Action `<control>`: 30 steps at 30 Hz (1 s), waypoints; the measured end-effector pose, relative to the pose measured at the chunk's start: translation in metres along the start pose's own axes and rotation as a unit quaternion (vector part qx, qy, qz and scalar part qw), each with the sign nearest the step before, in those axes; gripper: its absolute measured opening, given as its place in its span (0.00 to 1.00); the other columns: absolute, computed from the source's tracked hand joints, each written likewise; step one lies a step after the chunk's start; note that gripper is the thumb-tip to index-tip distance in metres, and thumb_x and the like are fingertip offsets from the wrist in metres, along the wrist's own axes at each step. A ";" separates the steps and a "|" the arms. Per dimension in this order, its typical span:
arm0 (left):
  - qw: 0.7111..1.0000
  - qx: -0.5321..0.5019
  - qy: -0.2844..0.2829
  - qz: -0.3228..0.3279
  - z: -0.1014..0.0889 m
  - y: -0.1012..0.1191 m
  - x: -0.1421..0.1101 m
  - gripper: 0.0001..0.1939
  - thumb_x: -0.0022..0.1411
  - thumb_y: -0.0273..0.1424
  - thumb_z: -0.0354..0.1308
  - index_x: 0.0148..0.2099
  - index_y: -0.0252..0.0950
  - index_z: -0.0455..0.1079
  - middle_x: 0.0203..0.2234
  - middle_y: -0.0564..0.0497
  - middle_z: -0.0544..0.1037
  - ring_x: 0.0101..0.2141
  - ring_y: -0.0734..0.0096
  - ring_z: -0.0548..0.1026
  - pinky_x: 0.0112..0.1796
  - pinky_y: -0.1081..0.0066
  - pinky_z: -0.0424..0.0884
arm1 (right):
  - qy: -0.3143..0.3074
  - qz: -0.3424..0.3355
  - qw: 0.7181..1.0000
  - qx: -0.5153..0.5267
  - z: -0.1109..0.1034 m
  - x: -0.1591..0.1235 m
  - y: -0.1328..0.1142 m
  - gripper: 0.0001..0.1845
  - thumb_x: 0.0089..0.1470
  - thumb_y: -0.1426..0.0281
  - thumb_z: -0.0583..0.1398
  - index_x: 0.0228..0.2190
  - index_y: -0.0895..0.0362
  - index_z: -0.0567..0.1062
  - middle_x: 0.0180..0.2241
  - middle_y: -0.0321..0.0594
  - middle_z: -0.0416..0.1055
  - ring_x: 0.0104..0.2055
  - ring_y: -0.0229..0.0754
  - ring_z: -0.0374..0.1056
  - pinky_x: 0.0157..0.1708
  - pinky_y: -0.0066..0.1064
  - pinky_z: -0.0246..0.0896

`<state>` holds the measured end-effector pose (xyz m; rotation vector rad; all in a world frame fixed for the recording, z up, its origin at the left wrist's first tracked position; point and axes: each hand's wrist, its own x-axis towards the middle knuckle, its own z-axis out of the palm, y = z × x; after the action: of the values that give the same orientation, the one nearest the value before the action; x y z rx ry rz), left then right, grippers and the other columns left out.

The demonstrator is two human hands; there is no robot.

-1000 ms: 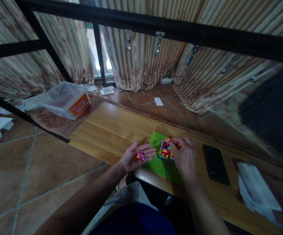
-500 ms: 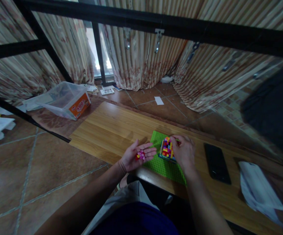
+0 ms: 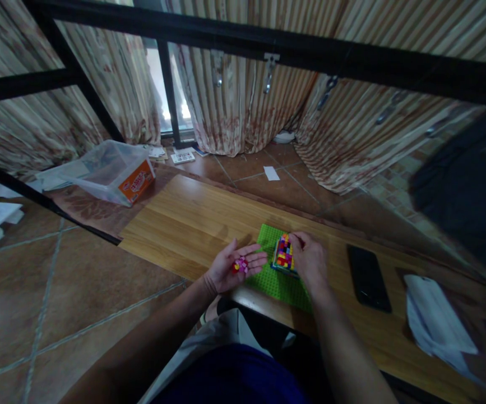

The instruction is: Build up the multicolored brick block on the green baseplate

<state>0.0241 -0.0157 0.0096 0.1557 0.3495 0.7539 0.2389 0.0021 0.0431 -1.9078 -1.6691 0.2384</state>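
My left hand (image 3: pixel 232 268) is palm up with its fingers stretched out, left of the green baseplate. Several small pink, red and yellow toy bricks (image 3: pixel 240 264) lie loose on its palm. On the green baseplate (image 3: pixel 287 290) stands a block of multicoloured toy bricks (image 3: pixel 285 253), with mixed colours on top and blue near its base. My right hand (image 3: pixel 309 258) reaches over the right side of this block, thumb and fingers closed together at its top. Whatever those fingertips pinch is hidden, and the hand covers part of the block.
The wooden bench (image 3: pixel 184 216) carries a black phone (image 3: pixel 369 278) and a white plastic packet (image 3: pixel 440 314) at right. A clear plastic bin (image 3: pixel 112 168) with an orange label sits beyond its left end. A black metal frame (image 3: pixel 234 28) crosses in front of the curtains.
My right hand has shifted slightly on the brick block, its fingers still closed at the top right. My left hand stays nearly in place with the loose bricks. The view has turned slightly.
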 end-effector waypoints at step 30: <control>1.000 0.013 -0.015 0.014 -0.002 -0.001 0.000 0.35 0.67 0.51 0.38 0.58 0.24 0.64 0.50 0.33 0.74 0.54 0.54 0.71 0.57 0.60 0.57 | -0.086 -0.082 0.990 0.078 0.039 -0.093 -0.062 0.16 0.61 0.68 0.49 0.33 0.53 0.76 0.37 0.43 0.73 0.42 0.45 0.69 0.43 0.37 0.64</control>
<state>0.0240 -0.0160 0.0071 0.1962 0.3280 0.7740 0.1489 -0.0713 0.0218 -1.6643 -1.8520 0.4639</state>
